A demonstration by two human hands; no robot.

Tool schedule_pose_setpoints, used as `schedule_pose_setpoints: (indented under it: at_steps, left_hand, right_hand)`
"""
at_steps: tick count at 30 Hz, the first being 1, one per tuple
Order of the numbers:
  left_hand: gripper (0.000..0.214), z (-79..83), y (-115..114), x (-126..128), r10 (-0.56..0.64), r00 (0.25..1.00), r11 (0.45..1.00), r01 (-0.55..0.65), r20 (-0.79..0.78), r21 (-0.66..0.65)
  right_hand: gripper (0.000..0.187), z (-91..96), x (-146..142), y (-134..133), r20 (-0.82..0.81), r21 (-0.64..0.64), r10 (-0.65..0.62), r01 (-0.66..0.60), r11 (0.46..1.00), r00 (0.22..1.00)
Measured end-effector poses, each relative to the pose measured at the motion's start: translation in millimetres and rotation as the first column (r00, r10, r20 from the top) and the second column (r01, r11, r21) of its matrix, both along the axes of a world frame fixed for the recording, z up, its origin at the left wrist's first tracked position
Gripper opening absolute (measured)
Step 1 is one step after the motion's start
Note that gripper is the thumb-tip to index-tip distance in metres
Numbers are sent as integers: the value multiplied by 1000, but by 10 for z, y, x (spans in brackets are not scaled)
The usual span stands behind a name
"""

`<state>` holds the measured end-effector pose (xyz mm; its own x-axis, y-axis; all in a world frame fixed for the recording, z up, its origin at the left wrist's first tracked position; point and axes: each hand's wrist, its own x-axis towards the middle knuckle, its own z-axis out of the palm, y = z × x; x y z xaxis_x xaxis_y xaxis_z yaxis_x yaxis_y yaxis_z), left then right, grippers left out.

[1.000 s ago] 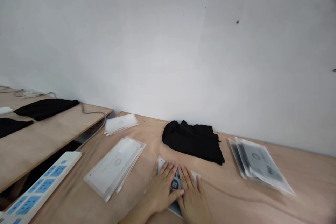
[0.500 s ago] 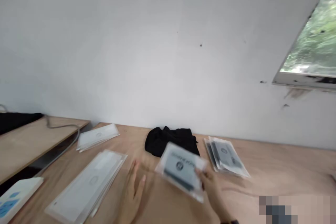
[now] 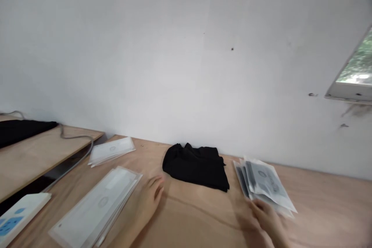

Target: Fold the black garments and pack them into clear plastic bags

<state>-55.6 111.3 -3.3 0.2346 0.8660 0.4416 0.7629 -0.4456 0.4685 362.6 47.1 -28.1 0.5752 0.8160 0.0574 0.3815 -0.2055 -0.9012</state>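
My left hand (image 3: 147, 200) hovers over the table just right of a stack of long frosted plastic bags (image 3: 100, 203). Its fingers are loosely bent, a little apart, with nothing in them. At the right, my right hand (image 3: 266, 217) is by the near edge of a pile of frosted packets with dark contents and a round logo (image 3: 269, 184). Those fingers are slightly blurred and look stretched out, apparently not gripping a packet; whether they touch the pile is unclear. Between the hands, farther back, a folded black cloth (image 3: 196, 167) lies against the wall side.
More frosted bags (image 3: 112, 150) lie at the back left. A white power strip with blue sockets (image 3: 21, 217) is at the front left. A second table (image 3: 66, 143) with black fabric (image 3: 24, 130) and a grey cable (image 3: 77, 137) adjoins. The white wall (image 3: 174, 66) bounds the back.
The packet my right hand held is now on the right-hand pile, and that hand has moved right. My left hand's fingers have curled from stretched out. The view has turned slightly left.
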Motion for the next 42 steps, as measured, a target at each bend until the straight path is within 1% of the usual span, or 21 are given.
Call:
schedule_pose_setpoints:
  at_steps: [1, 2, 4, 6, 8, 13, 16, 18, 20, 22, 24, 25, 26, 28, 29, 32, 33, 34, 37, 39, 42]
  left_hand:
    - [34, 62, 128, 27, -47, 997, 999, 46, -54, -6]
    - [36, 131, 251, 60, -95, 988, 995, 94, -121, -16]
    - [40, 263, 461, 126, -177, 954, 984, 170, -243, -49]
    - [39, 355, 600, 162, -220, 925, 975, 206, -309, -80]
    - [34, 392, 668, 160, -223, 920, 975, 205, -322, -92]
    - [34, 388, 691, 126, -199, 930, 979, 177, -309, -97]
    - [38, 477, 660, 113, -195, 935, 979, 169, -296, -110]
    - [39, 606, 569, 41, -196, 938, 979, 169, -286, -116]
    - [37, 766, 378, -104, -222, 933, 972, 189, -282, -139]
    - [30, 911, 93, -271, -295, 915, 946, 239, -274, -221]
    - [18, 984, -228, -372, -401, 887, 878, 300, -231, -372]
    - [19, 979, -377, -378, -432, 879, 847, 319, -201, -426]
    - [27, 941, -508, -355, -446, 878, 831, 336, -171, -443]
    - [45, 776, -702, -258, -461, 878, 824, 370, -127, -430]
    - [52, 664, -765, -208, -471, 874, 822, 388, -117, -417]
    - [65, 367, -844, -152, -514, 848, 801, 422, -128, -424]
    - [64, 319, -840, -162, -516, 846, 801, 421, -136, -425]
    - [62, 306, -822, -176, -504, 852, 810, 409, -142, -420]
    - [49, 414, -682, -158, -379, 915, 882, 313, -137, -353]
    - [43, 503, -520, -73, -246, 964, 928, 206, -96, -311]
    - [30, 495, -242, 92, -151, 989, 914, 137, -7, -381]
  right_hand:
    - [27, 21, -112, 62, 198, -1, 94, -96, 995, 976]
    - [28, 58, -221, 137, 359, -15, 163, -169, 985, 919]
    - [34, 158, -397, 299, 551, -66, 227, -229, 971, 803]
    - [33, 249, -490, 429, 615, -109, 258, -244, 964, 745]
    - [34, 300, -505, 504, 629, -117, 280, -268, 956, 725]
    - [27, 316, -458, 559, 676, -138, 346, -349, 927, 651]
    - [31, 408, -468, 534, 702, -120, 322, -341, 933, 635]
    - [32, 549, -461, 429, 713, -88, 303, -348, 933, 632]
    - [30, 728, -444, 223, 693, -103, 364, -415, 904, 622]
    - [26, 884, -457, -52, 596, -207, 531, -524, 826, 602]
    - [24, 945, -553, -316, 410, -326, 675, -592, 737, 614]
    - [24, 925, -641, -420, 344, -334, 689, -602, 725, 638]
    - [26, 869, -754, -501, 316, -313, 677, -600, 736, 665]
    - [34, 667, -1013, -602, 373, -234, 638, -597, 767, 674]
    - [38, 537, -1134, -630, 429, -226, 646, -618, 753, 631]
    - [53, 172, -1330, -656, 532, -306, 715, -684, 662, 454]
    - [51, 92, -1327, -640, 542, -307, 706, -674, 672, 456]
    - [48, 42, -1296, -606, 547, -272, 670, -651, 709, 501]
    - [41, 59, -1137, -394, 527, -64, 496, -550, 833, 690]
    - [41, 141, -1060, -192, 475, 8, 467, -534, 846, 746]
    - [31, 232, -1026, 73, 362, -43, 519, -542, 839, 774]
